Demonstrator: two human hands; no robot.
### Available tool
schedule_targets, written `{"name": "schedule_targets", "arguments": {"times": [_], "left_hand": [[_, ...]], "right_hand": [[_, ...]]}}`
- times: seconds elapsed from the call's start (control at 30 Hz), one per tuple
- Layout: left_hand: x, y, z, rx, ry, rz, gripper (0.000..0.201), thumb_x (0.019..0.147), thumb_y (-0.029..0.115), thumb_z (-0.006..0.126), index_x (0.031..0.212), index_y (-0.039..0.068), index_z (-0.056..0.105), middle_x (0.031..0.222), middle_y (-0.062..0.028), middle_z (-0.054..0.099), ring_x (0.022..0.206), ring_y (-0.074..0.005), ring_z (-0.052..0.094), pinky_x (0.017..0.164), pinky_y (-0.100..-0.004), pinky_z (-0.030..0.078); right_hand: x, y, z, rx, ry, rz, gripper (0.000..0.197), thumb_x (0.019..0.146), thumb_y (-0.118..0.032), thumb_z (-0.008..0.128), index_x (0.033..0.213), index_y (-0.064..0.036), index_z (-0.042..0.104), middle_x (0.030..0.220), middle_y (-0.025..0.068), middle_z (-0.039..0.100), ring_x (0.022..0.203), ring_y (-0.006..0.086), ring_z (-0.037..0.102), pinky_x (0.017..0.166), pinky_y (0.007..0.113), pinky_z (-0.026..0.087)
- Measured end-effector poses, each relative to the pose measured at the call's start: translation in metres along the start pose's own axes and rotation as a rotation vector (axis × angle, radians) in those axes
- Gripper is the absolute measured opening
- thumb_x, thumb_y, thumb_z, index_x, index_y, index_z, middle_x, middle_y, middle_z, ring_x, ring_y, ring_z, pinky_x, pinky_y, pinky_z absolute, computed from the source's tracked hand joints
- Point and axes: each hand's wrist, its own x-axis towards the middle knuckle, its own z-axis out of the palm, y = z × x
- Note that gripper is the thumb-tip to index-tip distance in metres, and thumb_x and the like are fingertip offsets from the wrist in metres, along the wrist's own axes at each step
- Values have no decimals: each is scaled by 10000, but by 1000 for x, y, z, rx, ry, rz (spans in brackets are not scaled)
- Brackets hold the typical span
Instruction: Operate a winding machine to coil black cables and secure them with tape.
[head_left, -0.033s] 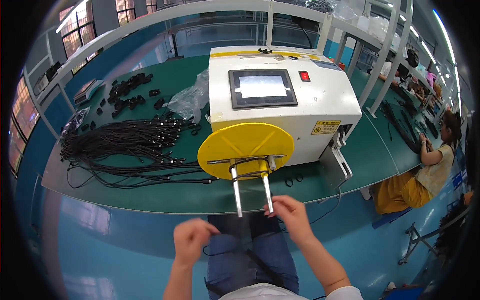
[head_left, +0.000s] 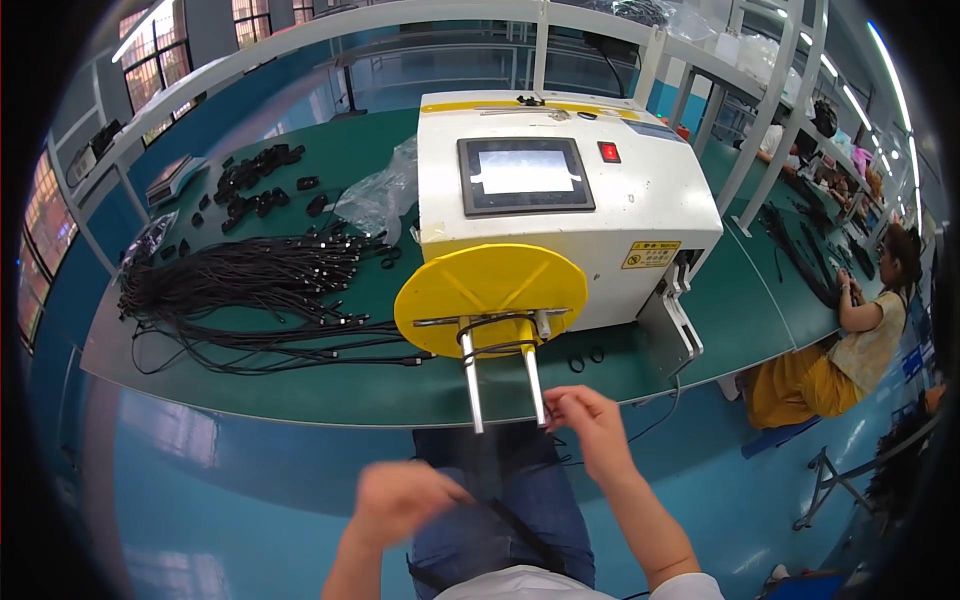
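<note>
Black cable ran between both hands, below the front edge of the green workbench and over the person's blue-jeaned lap. The right hand pinched a thin strand of it between fingertips, just beside the tip of the right-hand metal prong. The left hand was blurred, curled loosely closed around the cable lower down; its exact grip could not be made out.

Two metal prongs, the other one to the left, stuck out toward the person from a round yellow disc. A few turns of black cable were looped around the prongs close to the disc. The disc was mounted on the front of a white box-shaped machine, which carried a dark-framed screen and a small red button.

To the left on the bench lay a large bundle of black cables, with small black parts scattered beyond it and a crumpled clear plastic bag beside the machine.

Far to the right, another person sat at the bench in a light top and yellow trousers, handling more black cables.
</note>
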Motion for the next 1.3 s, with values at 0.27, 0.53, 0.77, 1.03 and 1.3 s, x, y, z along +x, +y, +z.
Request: {"name": "schedule_targets", "arguments": {"times": [0.27, 0.53, 0.77, 1.03, 1.3], "left_hand": [[-68, -71, 73, 337, -964, -514, 232, 867, 264, 562, 827, 41, 614, 746, -132, 621, 714, -302, 613, 642, -386, 479], [-110, -105, -28, 121, -651, -653, 295, 811, 144, 652, 1075, 21, 610, 972, -105, 635, 912, -174, 606, 795, -283, 483], [-39, -50, -57, -341, -312, -728, 402, 920, 93, 532, 1302, -15, 468, 1198, -124, 582, 1111, -200, 551, 948, -298, 438], [8, -83, 83, -629, -210, -630, 439, 1001, 194, 384, 1402, 23, 330, 1352, -180, 455, 1214, -260, 488, 1020, -348, 387], [-13, -107, 27, -728, 411, -603, 273, 963, 263, 495, 840, 34, 577, 579, 28, 390, 485, -61, 313, 451, -221, 273]], "right_hand": [[-23, 8, 46, -303, -382, -5, 398, 897, -115, 557, 1276, -21, 478, 1144, 102, 595, 990, 194, 597, 890, 318, 458], [-17, 2, 153, -226, -308, -234, 182, 940, -123, 492, 1069, -2, 537, 861, 69, 579, 761, 154, 556, 707, 297, 465], [-84, -69, 82, 307, 300, -671, 332, 981, -352, 422, 764, -111, 352, 538, -25, 270, 445, 95, 229, 401, 248, 237], [-102, 55, 6, 517, 555, -5, 224, 961, -221, 442, 782, -87, 456, 556, -27, 249, 462, 92, 249, 420, 260, 239], [-67, 152, 46, 227, 155, 311, 192, 936, -156, 500, 1099, -56, 519, 795, 45, 550, 729, 143, 553, 675, 281, 469]]}}
